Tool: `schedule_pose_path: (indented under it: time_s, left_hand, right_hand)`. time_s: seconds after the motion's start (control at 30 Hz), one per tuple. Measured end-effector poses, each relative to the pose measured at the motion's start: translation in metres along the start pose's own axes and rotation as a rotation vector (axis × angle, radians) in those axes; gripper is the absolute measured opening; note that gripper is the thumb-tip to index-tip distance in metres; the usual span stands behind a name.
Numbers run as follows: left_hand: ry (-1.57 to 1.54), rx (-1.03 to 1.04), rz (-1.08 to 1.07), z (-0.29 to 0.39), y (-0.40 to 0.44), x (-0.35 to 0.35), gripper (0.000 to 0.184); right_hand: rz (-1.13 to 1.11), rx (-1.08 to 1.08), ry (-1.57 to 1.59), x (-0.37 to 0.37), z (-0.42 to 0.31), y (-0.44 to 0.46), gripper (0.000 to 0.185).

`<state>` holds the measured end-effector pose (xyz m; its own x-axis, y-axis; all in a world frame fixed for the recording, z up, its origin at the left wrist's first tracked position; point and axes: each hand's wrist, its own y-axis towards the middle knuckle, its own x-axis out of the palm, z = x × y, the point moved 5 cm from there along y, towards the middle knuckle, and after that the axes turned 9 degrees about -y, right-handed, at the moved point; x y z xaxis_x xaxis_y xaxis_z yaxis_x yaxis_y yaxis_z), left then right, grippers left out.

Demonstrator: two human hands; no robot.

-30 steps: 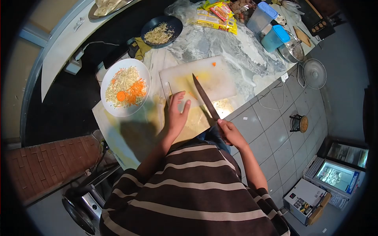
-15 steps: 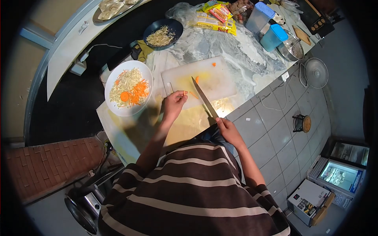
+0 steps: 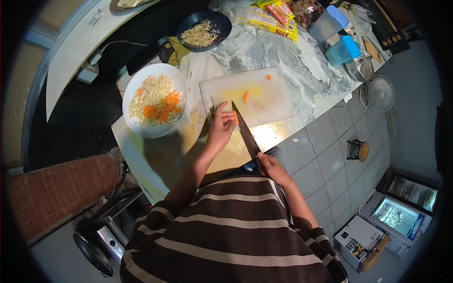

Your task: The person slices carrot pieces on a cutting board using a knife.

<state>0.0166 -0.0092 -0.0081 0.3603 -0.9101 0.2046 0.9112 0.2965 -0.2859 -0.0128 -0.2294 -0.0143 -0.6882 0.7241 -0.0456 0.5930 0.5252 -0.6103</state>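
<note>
In the head view my right hand (image 3: 274, 170) is wrapped round the handle of a kitchen knife (image 3: 245, 131). Its blade points away from me over the near part of a white cutting board (image 3: 271, 107). Close along the blade's left side, my left hand (image 3: 222, 131) pinches a small carrot piece (image 3: 236, 118), partly hidden by the fingertips. Another carrot piece (image 3: 246, 97) lies just past the knife tip, and a carrot bit (image 3: 269, 77) sits near the board's far edge. Left of the board, a white plate (image 3: 130, 126) holds finely chopped pale pieces, shredded carrot and a carrot round.
A dark pan (image 3: 224, 32) with bean sprouts stands beyond the board, beside a yellow-green cloth (image 3: 178, 52). Yellow packets (image 3: 276, 21), a blue-lidded container (image 3: 342, 51) and a metal pot (image 3: 361, 68) stand farther back. Floor tiles (image 3: 325, 155) border the counter's right edge.
My left hand has moved right, bringing the carrot piece from clear of the knife to beside the blade. My right hand still holds the knife. The camera view has shifted slightly.
</note>
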Motion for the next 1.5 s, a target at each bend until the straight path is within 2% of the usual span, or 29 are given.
schedule_pose_path:
  time_s: [0.07, 0.13, 0.23, 0.4, 0.57, 0.77, 0.83, 0.93, 1.0, 1.03, 1.1, 1.17, 1.23, 1.27, 1.3, 1.37, 1.43, 1.5]
  left_hand:
    - [0.042, 0.031, 0.017, -0.003, 0.001, -0.001, 0.065]
    - [0.090, 0.074, 0.038, 0.004, 0.001, 0.000, 0.065]
    - [0.215, 0.088, 0.134, 0.011, 0.000, -0.006, 0.067]
    - [0.068, 0.263, 0.247, 0.022, 0.003, -0.028, 0.063]
    - [0.030, 0.291, 0.338, 0.046, -0.009, -0.061, 0.062]
    - [-0.225, 0.375, 0.445, 0.055, -0.019, -0.124, 0.054]
    - [-0.186, 0.407, 0.481, 0.052, -0.020, -0.154, 0.050]
    - [-0.034, 0.530, 0.507, 0.069, -0.027, -0.181, 0.050]
    - [0.552, 0.407, 0.575, 0.083, -0.031, -0.185, 0.045]
    - [0.549, 0.413, 0.560, 0.085, -0.032, -0.185, 0.045]
    - [1.171, 0.744, 0.672, 0.106, -0.043, -0.163, 0.042]
    - [1.080, 0.694, 0.646, 0.106, -0.042, -0.144, 0.042]
    - [1.034, 0.756, 0.523, 0.104, -0.037, -0.116, 0.042]
    - [0.917, 0.696, 0.421, 0.099, -0.031, -0.099, 0.041]
    - [0.800, 0.632, 0.316, 0.093, -0.023, -0.081, 0.041]
    - [0.837, 0.633, 0.128, 0.089, -0.013, -0.043, 0.041]
    - [0.809, 0.584, -0.023, 0.076, 0.007, -0.015, 0.040]
    - [0.844, 0.626, -0.084, 0.062, 0.030, 0.005, 0.040]
  right_hand:
    - [-0.017, -0.056, 0.054, 0.003, 0.003, -0.002, 0.045]
    - [-0.133, 0.139, 0.060, 0.006, -0.021, -0.012, 0.045]
    - [-0.184, 0.188, 0.007, 0.012, -0.042, -0.014, 0.045]
    - [-0.244, 0.158, 0.048, 0.025, -0.058, -0.006, 0.046]
    - [-0.322, 0.159, 0.011, 0.041, -0.081, 0.007, 0.045]
    - [-0.421, 0.155, -0.065, 0.071, -0.108, 0.037, 0.045]
    - [-0.434, 0.121, -0.077, 0.079, -0.115, 0.045, 0.044]
    - [-0.392, 0.089, -0.101, 0.079, -0.128, 0.050, 0.044]
    - [-0.349, 0.088, -0.105, 0.070, -0.128, 0.049, 0.044]
    - [-0.315, 0.094, -0.111, 0.064, -0.126, 0.048, 0.044]
    - [-0.259, 0.044, -0.089, 0.047, -0.119, 0.042, 0.044]
    - [-0.210, 0.001, -0.064, 0.031, -0.109, 0.031, 0.043]
    - [0.058, 0.082, -0.105, 0.006, -0.094, 0.021, 0.045]
    - [0.219, -0.187, -0.144, -0.006, -0.065, 0.035, 0.047]
    - [0.232, -0.188, -0.128, -0.014, -0.053, 0.035, 0.047]
    - [0.269, -0.070, -0.123, -0.027, -0.030, 0.032, 0.043]
    - [0.307, -0.059, -0.105, -0.029, -0.025, 0.029, 0.042]
    - [0.353, 0.021, -0.305, -0.028, -0.024, 0.028, 0.050]
